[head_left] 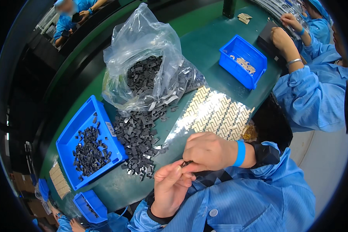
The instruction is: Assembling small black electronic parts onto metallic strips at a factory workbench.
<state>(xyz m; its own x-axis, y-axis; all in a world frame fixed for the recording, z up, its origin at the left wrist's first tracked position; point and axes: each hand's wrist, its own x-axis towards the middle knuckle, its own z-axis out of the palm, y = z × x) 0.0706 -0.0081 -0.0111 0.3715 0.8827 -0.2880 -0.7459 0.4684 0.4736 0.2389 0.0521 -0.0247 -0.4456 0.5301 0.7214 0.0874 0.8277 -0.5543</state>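
part: small dark plastic piece sits pinched between our two hands, just above the table edge.
left hand: fingertips closed on the piece from below.
right hand: thumb and forefinger nip it from above.
handling: we judge it light, stiff, easily dropped; best held by its edges.
surface: green table carries a loose pile of dark pieces, clear plastic bag, blue bin, sheet of pale labels.
room: co-workers in blue sleeves sit close.

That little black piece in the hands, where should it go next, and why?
Probably into the blue bin on the left. Both the left hand and right hand pinch one small black piece between them, the bin already holds many like it, and a loose pile spills from the bag beside it.
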